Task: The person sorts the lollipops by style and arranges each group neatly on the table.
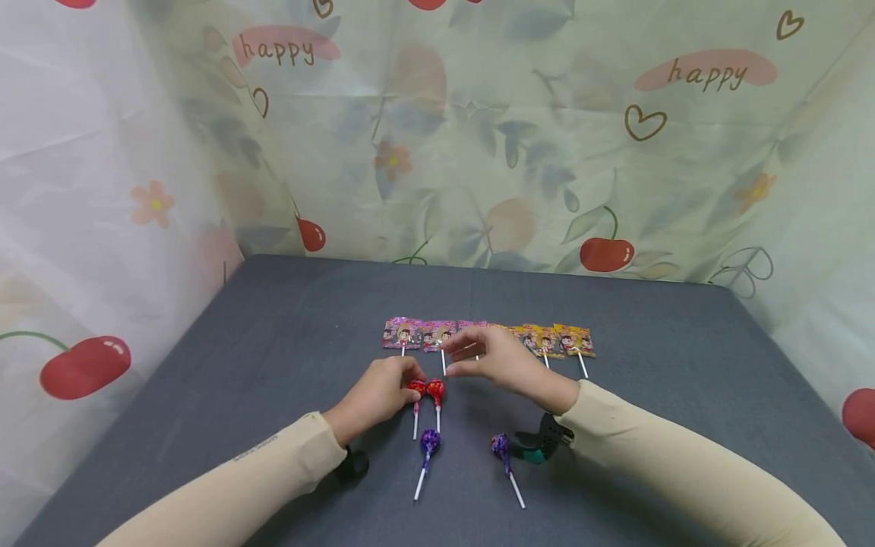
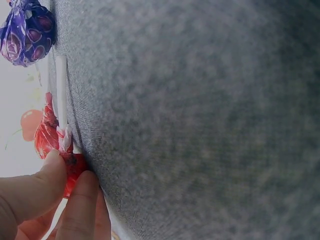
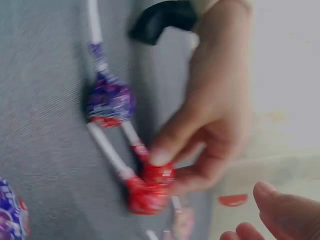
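Note:
My left hand pinches the head of a red-wrapped lollipop between thumb and fingers, low over the dark cloth. Close against it lies a second red lollipop, its white stick pointing toward me. My right hand hovers by the row of flat-wrapped lollipops, thumb and fingers apart; nothing shows between them in the right wrist view. It hides part of that row. Nearer to me are two purple lollipops, one below the red pair and the other beside the right wrist's black camera.
Across the table runs a row of flat-wrapped lollipops, pink ones on the left and yellow ones on the right, sticks toward me. A printed curtain stands behind the table and along both sides.

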Demonstrator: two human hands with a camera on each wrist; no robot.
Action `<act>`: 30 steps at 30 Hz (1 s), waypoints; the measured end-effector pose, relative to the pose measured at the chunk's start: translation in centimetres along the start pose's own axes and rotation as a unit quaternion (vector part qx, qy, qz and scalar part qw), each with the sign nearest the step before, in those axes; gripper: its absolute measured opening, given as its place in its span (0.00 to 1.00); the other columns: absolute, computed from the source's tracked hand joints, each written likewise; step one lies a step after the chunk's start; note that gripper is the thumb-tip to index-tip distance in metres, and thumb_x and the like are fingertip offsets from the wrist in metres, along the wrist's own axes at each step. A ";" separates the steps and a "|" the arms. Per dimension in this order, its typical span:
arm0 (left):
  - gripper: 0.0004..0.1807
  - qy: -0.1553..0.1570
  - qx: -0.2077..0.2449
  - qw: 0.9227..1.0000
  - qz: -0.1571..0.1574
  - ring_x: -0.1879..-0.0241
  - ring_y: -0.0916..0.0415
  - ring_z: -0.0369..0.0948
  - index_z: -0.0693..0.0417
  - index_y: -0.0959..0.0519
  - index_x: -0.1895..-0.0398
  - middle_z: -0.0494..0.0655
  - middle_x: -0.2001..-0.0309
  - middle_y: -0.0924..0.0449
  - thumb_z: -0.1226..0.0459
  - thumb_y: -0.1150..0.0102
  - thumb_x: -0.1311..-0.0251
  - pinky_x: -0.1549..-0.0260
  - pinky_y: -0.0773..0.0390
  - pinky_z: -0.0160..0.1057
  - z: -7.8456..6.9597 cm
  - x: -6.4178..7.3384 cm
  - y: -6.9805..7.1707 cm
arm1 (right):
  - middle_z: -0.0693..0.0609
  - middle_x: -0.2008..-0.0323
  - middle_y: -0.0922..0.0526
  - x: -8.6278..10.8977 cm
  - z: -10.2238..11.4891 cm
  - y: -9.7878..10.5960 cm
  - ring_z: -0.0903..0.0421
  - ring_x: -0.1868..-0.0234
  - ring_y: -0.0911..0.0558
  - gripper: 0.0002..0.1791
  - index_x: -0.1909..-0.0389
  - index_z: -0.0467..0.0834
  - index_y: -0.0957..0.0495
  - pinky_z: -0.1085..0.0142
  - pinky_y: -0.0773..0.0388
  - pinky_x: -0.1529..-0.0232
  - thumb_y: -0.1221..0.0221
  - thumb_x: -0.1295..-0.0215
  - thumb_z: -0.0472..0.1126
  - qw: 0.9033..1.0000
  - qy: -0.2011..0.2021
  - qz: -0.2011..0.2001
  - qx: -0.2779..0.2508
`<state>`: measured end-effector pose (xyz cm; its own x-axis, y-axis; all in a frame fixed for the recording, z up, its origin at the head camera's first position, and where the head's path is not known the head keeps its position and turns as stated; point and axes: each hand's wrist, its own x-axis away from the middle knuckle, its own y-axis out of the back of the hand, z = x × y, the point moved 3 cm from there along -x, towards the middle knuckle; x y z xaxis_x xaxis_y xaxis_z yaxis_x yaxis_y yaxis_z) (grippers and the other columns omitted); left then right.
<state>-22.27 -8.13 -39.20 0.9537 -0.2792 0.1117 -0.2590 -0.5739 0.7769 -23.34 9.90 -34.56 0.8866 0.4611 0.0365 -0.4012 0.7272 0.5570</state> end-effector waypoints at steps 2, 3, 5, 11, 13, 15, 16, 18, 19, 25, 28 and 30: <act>0.07 0.000 0.000 1.000 -0.001 0.68 0.26 0.39 0.53 0.18 0.63 0.46 0.66 0.18 0.69 0.33 0.45 0.61 0.21 0.42 0.0 0.0 0.0 | 0.44 0.48 0.18 0.6 0.4 0.7 0.49 0.48 0.18 0.19 0.49 0.41 0.19 0.57 0.20 0.52 0.32 0.43 0.40 1.000 -0.002 -0.005 -0.018; 0.07 -0.001 -0.002 1.000 -0.002 0.68 0.25 0.39 0.53 0.18 0.63 0.46 0.66 0.18 0.69 0.33 0.45 0.61 0.21 0.42 0.0 0.0 0.0 | 0.44 0.48 0.18 0.9 0.6 1.0 0.48 0.47 0.19 0.20 0.48 0.42 0.20 0.57 0.20 0.52 0.32 0.42 0.41 1.000 0.000 -0.005 -0.025; 0.07 -0.006 -0.006 1.000 -0.004 0.68 0.25 0.39 0.54 0.18 0.63 0.46 0.65 0.17 0.69 0.32 0.45 0.61 0.21 0.43 -0.1 0.0 0.0 | 0.46 0.46 0.19 1.6 0.9 1.5 0.48 0.45 0.20 0.22 0.46 0.44 0.21 0.58 0.20 0.53 0.33 0.41 0.43 0.999 0.003 -0.006 -0.032; 0.06 -0.001 -0.006 1.000 -0.002 0.67 0.25 0.39 0.53 0.18 0.64 0.46 0.65 0.17 0.69 0.33 0.45 0.60 0.21 0.43 -0.1 0.1 0.0 | 0.49 0.43 0.21 3.5 0.9 2.4 0.49 0.41 0.22 0.24 0.42 0.47 0.24 0.59 0.22 0.47 0.33 0.40 0.41 0.997 0.036 -0.012 -0.060; 0.06 0.002 -0.007 1.000 0.000 0.67 0.25 0.39 0.53 0.18 0.63 0.46 0.64 0.17 0.69 0.33 0.45 0.59 0.21 0.43 -0.1 0.1 0.0 | 0.47 0.42 0.21 4.2 0.6 2.5 0.48 0.40 0.23 0.26 0.41 0.44 0.25 0.58 0.24 0.44 0.33 0.41 0.41 0.996 0.049 -0.019 -0.070; 0.07 0.003 -0.009 1.000 0.002 0.67 0.25 0.39 0.53 0.18 0.63 0.46 0.64 0.17 0.68 0.33 0.45 0.59 0.21 0.43 -0.1 0.1 0.0 | 0.45 0.41 0.22 4.8 0.2 2.3 0.46 0.40 0.23 0.27 0.40 0.41 0.26 0.57 0.25 0.43 0.33 0.41 0.41 0.995 0.055 -0.022 -0.075; 0.07 0.007 -0.008 1.000 0.002 0.67 0.25 0.39 0.53 0.17 0.63 0.46 0.64 0.18 0.68 0.33 0.44 0.59 0.21 0.43 -0.1 0.1 0.0 | 0.43 0.41 0.23 5.0 -0.1 2.1 0.45 0.39 0.23 0.28 0.40 0.40 0.26 0.56 0.26 0.42 0.33 0.41 0.41 0.995 0.055 -0.023 -0.076; 0.07 0.007 -0.009 1.000 0.003 0.67 0.25 0.39 0.53 0.17 0.63 0.46 0.64 0.18 0.68 0.33 0.44 0.59 0.21 0.43 -0.1 0.1 0.0 | 0.42 0.42 0.22 5.6 -0.8 1.7 0.44 0.40 0.23 0.27 0.41 0.40 0.26 0.55 0.25 0.42 0.33 0.41 0.43 0.996 0.046 -0.022 -0.069; 0.07 0.007 -0.010 1.000 0.003 0.67 0.26 0.39 0.53 0.18 0.63 0.46 0.64 0.18 0.68 0.33 0.44 0.60 0.21 0.43 -0.1 0.1 0.0 | 0.41 0.42 0.22 5.8 -1.2 1.4 0.43 0.40 0.23 0.27 0.41 0.39 0.26 0.55 0.25 0.43 0.34 0.40 0.42 0.997 0.043 -0.018 -0.065; 0.07 0.007 -0.009 1.000 0.002 0.67 0.25 0.39 0.53 0.18 0.63 0.46 0.64 0.18 0.69 0.33 0.44 0.60 0.21 0.43 -0.2 0.1 0.0 | 0.38 0.46 0.20 6.8 -3.2 -0.2 0.42 0.44 0.21 0.23 0.44 0.38 0.23 0.54 0.23 0.46 0.34 0.40 0.40 0.999 0.018 0.026 -0.024; 0.07 0.009 -0.008 1.000 0.002 0.66 0.25 0.39 0.52 0.18 0.63 0.45 0.64 0.18 0.69 0.33 0.44 0.60 0.21 0.43 -0.2 0.1 0.0 | 0.38 0.47 0.19 7.2 -4.1 -0.8 0.42 0.46 0.20 0.23 0.46 0.35 0.23 0.58 0.21 0.49 0.33 0.42 0.38 0.998 0.001 0.052 -0.031; 0.07 0.010 -0.007 1.000 0.003 0.66 0.25 0.39 0.52 0.18 0.63 0.45 0.64 0.18 0.69 0.34 0.44 0.59 0.21 0.43 -0.1 0.1 0.0 | 0.39 0.48 0.18 7.6 -4.5 -1.1 0.43 0.47 0.19 0.23 0.48 0.34 0.22 0.61 0.20 0.51 0.32 0.44 0.38 0.997 -0.010 0.063 -0.037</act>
<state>-22.14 -8.03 -39.15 0.9549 -0.2668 0.1299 -0.2636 -0.5613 0.7845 -17.22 14.87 -38.66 0.8319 0.5420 0.1189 -0.5251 0.6995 0.4849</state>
